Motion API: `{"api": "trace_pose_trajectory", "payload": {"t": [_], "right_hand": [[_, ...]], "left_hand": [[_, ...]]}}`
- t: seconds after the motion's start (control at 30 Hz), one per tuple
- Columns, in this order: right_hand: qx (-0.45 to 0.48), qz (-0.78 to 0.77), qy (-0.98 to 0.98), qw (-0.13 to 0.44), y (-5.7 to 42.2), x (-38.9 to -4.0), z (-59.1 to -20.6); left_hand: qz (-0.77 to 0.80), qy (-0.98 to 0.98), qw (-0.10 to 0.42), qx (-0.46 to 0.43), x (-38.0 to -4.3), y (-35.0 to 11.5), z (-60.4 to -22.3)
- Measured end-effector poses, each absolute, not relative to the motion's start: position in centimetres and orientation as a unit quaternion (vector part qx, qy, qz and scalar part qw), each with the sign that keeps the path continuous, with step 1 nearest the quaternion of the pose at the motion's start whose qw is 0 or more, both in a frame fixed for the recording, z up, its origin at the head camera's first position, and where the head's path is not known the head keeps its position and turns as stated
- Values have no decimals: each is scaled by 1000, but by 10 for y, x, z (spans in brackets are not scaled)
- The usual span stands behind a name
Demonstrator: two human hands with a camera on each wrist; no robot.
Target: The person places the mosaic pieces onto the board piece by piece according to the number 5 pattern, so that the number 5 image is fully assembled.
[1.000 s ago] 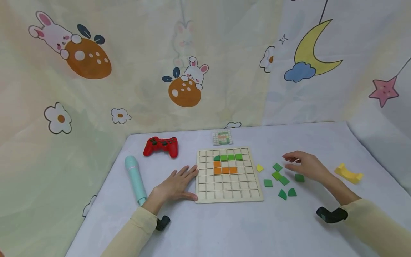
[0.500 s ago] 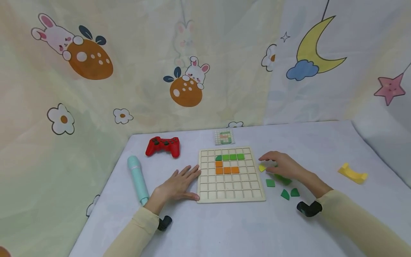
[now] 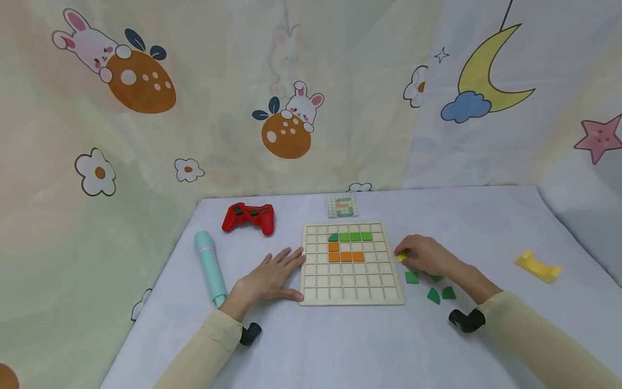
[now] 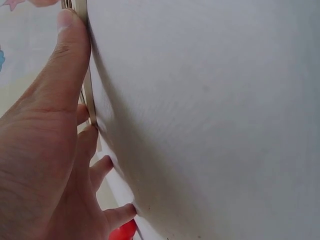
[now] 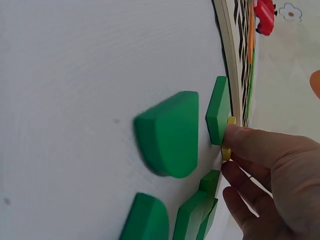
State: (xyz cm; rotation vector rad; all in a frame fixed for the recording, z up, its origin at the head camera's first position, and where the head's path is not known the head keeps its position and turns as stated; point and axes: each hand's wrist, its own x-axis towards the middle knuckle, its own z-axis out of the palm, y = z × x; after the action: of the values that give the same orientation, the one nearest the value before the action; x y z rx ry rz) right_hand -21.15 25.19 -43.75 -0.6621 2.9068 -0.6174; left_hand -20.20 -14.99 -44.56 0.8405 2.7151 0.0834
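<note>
While resting with the left hand [image 3: 273, 275] at the left edge of a gridded board [image 3: 350, 278], with fingers spread and the thumb against the lower left corner, pinches with the right hand [image 3: 426, 255] a small yellow piece [image 3: 401, 257], right of centre in the head view. Holds it between thumb and fingers, at the leftmost tip of the right hand, just beside the right edge of the board and apart from it. Shows it in the right wrist view right of centre, partly covered by the tip of the thumb. Cannot tell whether touching the worktop [image 3: 335, 346] or slightly off it.

Has a green square [image 3: 412, 277] just below the pinch in the head view, with two green quarter-round pieces [image 3: 434, 295] lower and to the right, and with more green pieces [image 3: 437, 278] partly hidden beneath the right hand.

On the board, toward its upper part, with a row of green tiles [image 3: 356, 236] above orange tiles [image 3: 346, 256]. Beyond its far edge, with a small patterned card [image 3: 342, 206]. Left of centre, with a red game controller [image 3: 249, 217] and, lower, a turquoise microphone [image 3: 211, 268] near the left forearm. At the far right, with a yellow curved object [image 3: 538, 266], well apart from the right hand.
</note>
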Motion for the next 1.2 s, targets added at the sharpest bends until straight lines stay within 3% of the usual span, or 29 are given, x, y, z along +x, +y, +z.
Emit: {"api": "trace_pose_trajectory", "payload": {"t": [0.3,0.77,1.2], "right_hand": [[-219,-210,953,22,254,-209,-440],[-218,-222,948,60,256,-207,-434],[-194,-254,947,44,232,-213,-419]], "left_hand": [[42,944,152,290,-201,-150,-443],[28,945,147,291,-201,-150,-444],[35,945,153,286,-201,-150,-444]]}}
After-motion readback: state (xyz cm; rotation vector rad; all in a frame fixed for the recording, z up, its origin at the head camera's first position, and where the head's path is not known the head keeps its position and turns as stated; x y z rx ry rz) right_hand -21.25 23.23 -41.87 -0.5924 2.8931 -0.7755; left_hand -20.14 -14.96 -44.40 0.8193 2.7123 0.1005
